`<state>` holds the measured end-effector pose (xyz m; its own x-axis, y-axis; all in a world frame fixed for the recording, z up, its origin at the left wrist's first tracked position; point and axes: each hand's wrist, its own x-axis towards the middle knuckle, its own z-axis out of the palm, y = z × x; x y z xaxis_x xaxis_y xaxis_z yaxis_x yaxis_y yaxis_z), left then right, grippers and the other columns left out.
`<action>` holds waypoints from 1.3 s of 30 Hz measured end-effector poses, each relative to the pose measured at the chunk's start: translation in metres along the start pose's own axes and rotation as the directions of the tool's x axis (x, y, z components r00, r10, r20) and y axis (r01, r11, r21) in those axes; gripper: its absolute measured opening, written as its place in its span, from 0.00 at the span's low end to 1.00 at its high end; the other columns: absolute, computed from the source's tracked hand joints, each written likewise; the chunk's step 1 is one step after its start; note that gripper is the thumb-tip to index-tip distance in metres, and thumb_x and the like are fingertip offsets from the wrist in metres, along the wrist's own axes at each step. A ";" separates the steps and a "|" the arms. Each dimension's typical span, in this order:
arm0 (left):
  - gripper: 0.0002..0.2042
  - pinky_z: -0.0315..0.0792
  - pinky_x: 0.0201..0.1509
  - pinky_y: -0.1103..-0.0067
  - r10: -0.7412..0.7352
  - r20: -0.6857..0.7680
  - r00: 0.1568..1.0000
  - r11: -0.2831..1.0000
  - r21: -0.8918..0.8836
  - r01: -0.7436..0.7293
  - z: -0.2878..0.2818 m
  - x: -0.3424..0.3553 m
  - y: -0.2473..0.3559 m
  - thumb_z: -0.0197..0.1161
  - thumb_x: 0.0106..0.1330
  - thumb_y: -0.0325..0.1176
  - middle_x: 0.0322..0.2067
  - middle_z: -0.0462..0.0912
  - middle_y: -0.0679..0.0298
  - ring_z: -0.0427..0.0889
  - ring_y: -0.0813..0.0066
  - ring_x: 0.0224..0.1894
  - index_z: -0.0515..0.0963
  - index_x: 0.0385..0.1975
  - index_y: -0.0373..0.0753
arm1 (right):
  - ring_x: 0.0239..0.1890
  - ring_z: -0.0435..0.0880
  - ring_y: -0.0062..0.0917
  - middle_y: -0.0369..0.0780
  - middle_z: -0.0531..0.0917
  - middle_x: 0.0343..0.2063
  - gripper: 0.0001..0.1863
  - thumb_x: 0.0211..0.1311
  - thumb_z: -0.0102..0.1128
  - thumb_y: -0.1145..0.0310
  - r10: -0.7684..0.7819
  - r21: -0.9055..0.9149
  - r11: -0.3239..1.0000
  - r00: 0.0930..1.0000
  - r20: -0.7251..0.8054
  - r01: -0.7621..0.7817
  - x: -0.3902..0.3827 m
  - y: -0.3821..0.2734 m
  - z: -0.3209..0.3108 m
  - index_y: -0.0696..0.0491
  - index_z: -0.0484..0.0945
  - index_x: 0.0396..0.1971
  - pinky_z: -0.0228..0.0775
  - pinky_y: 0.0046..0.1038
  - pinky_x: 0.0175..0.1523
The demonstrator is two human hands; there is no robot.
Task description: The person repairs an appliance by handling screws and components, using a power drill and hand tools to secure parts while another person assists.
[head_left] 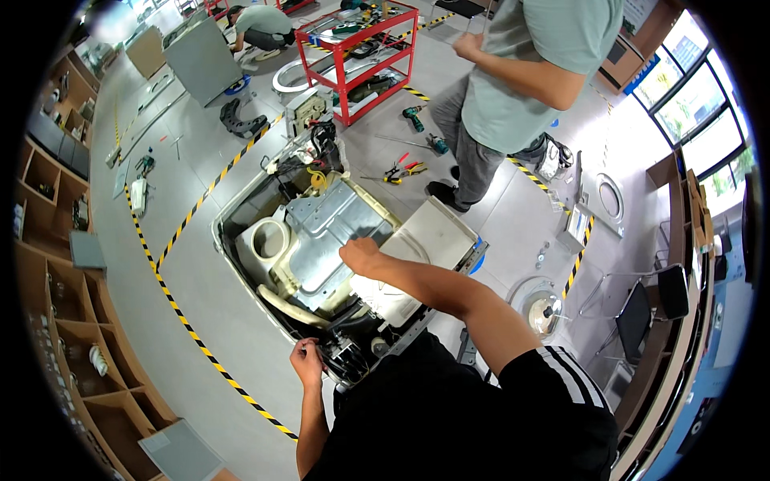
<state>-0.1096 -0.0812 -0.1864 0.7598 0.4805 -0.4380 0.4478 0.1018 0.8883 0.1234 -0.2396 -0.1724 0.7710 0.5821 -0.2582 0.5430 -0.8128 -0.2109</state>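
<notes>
An opened-up appliance, apparently a washing machine [329, 232], lies in front of me with its inner parts bare. My right hand [362, 255] is closed over the grey metal plate [325, 220] in its middle; whatever the fingers hold is hidden. Down at the near left rim, my left hand [306, 362] has its fingers curled beside a black component with wires [346, 361]; I cannot make out what they grip. A round cream-coloured opening [270, 239] sits left of the plate. Under my right forearm lies a pale flat panel [429, 232].
A co-worker [537, 80] stands just beyond the machine at the right. Pliers [393, 170] and a green power drill [413, 119] lie on the floor there. Behind is a red tool cart [345, 68]. Shelves [68, 321] line the left; a black chair [642, 305] stands right.
</notes>
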 end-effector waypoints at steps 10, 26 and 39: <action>0.10 0.58 0.08 0.85 -0.032 -0.021 0.999 0.998 0.059 0.033 -0.005 0.000 0.004 0.49 0.62 0.31 0.10 0.67 0.67 0.62 0.83 0.07 0.74 0.27 0.33 | 0.33 0.83 0.33 0.40 0.83 0.28 0.08 0.47 0.53 0.75 -0.007 0.047 0.999 1.000 -0.014 0.008 0.005 -0.003 0.011 0.51 0.82 0.24 0.73 0.33 0.32; 0.10 0.54 0.08 0.87 -0.099 0.073 0.992 0.986 0.143 0.088 -0.005 0.000 0.014 0.46 0.60 0.33 0.10 0.62 0.70 0.56 0.86 0.09 0.73 0.30 0.33 | 0.28 0.81 0.31 0.39 0.82 0.22 0.06 0.42 0.54 0.73 0.164 0.243 0.964 0.964 -0.212 -0.111 -0.001 0.004 0.034 0.50 0.81 0.17 0.64 0.35 0.28; 0.13 0.53 0.09 0.86 -0.099 0.041 0.994 0.986 0.141 0.092 -0.013 0.003 0.012 0.46 0.61 0.36 0.09 0.61 0.70 0.55 0.85 0.08 0.73 0.32 0.33 | 0.31 0.80 0.29 0.35 0.82 0.23 0.07 0.44 0.55 0.70 0.164 0.174 0.976 0.970 -0.182 -0.132 0.006 -0.014 0.030 0.45 0.82 0.20 0.61 0.34 0.33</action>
<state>-0.1082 -0.0677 -0.1752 0.7305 0.4323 -0.5288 0.5777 0.0218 0.8159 0.1103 -0.2237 -0.1990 0.8970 0.4273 -0.1134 0.3703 -0.8662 -0.3354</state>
